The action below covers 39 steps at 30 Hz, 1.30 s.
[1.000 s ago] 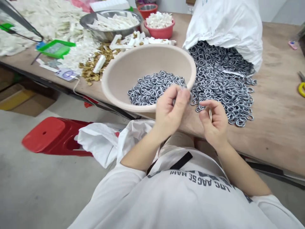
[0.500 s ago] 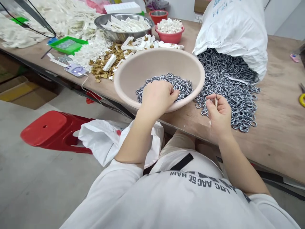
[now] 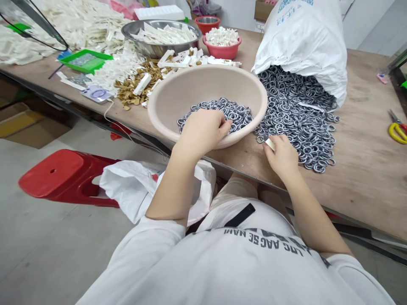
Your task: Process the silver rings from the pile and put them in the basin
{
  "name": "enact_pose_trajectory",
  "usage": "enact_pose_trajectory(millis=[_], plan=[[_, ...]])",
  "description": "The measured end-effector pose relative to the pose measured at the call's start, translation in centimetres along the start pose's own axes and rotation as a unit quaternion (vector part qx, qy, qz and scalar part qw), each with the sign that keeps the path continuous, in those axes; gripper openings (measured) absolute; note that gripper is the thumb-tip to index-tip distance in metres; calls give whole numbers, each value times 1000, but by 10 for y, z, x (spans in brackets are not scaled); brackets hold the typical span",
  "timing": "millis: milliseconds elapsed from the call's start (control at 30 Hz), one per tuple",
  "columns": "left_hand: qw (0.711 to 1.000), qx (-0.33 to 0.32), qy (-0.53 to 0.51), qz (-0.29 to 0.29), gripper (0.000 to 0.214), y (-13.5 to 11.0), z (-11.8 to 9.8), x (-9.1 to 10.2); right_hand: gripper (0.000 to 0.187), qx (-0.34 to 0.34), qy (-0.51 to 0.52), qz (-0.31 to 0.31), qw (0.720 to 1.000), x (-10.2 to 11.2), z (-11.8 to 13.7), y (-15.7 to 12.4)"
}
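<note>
My left hand (image 3: 206, 130) rests over the near rim of a beige plastic bowl (image 3: 237, 75), its fingers curled closed above the metal rings (image 3: 235, 111) inside. What those fingers hold, if anything, is hidden. Just right of the bowl, my right hand (image 3: 282, 156) pinches a small cream-coloured piece with a dark tip (image 3: 270, 144). That tip is at the near left edge of a pile of grey metal rings (image 3: 300, 127) on the table. More rings spill from the mouth of a large white sack (image 3: 305, 46) behind.
Yellow-handled scissors (image 3: 397, 130) lie at the right. Beyond the bowl are brass-coloured and white parts (image 3: 143, 82), a steel basin (image 3: 129, 33), a red bowl of white pieces (image 3: 222, 51) and a green tray (image 3: 104, 58). A red stool (image 3: 60, 173) stands on the floor.
My right hand has turned palm down and shifted left, bringing the small piece's dark tip to the pile's edge. My left hand stays over the bowl. The whole view has shifted slightly.
</note>
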<state>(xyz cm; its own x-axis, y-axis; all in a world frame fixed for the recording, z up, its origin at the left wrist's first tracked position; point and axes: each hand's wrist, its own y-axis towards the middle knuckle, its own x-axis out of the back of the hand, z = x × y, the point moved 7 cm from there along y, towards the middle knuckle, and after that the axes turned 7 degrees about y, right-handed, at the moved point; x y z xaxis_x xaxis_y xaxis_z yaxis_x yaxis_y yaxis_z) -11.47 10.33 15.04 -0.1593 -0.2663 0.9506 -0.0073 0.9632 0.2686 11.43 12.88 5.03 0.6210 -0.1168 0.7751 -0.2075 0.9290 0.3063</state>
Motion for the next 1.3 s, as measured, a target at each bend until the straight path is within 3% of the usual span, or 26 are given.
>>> enact_pose_trajectory(millis=[100, 167, 233, 300, 400, 533, 633, 733, 867, 1067, 1300], plan=[[999, 26, -29, -26, 22, -4, 2, 8, 34, -1, -120, 47, 992, -12, -5, 0], [993, 33, -78, -83, 25, -13, -4, 16, 34, 0, -153, 63, 986, -15, -7, -1], [978, 12, -148, -149, 24, -28, -18, 19, 29, 1, -165, 73, 984, -15, -9, -3], [959, -44, -216, -176, 22, -43, -39, 9, 24, 2, -147, 82, 986, -12, -13, -6], [960, -135, -226, -90, 24, -50, -73, -38, 22, 11, -72, 88, 993, -3, -23, -14], [974, -134, -185, 18, 36, -27, -89, -111, 38, 10, 48, 66, 997, 9, -38, -26], [980, -140, -133, 50, 55, -1, -97, -143, 41, -2, 82, 31, 996, 17, -46, -33], [981, -129, -100, 102, 64, 13, -102, -161, 38, -10, 94, -16, 995, 24, -54, -37], [979, -152, -90, 106, 58, 4, -105, -163, 32, -16, 110, -56, 992, 26, -66, -41], [969, -194, -148, 48, 48, -16, -100, -156, 29, 13, 109, -71, 991, 26, -65, -46], [962, -134, -239, -14, 31, -15, -86, -142, 22, -9, 39, -38, 998, 31, -66, -53]])
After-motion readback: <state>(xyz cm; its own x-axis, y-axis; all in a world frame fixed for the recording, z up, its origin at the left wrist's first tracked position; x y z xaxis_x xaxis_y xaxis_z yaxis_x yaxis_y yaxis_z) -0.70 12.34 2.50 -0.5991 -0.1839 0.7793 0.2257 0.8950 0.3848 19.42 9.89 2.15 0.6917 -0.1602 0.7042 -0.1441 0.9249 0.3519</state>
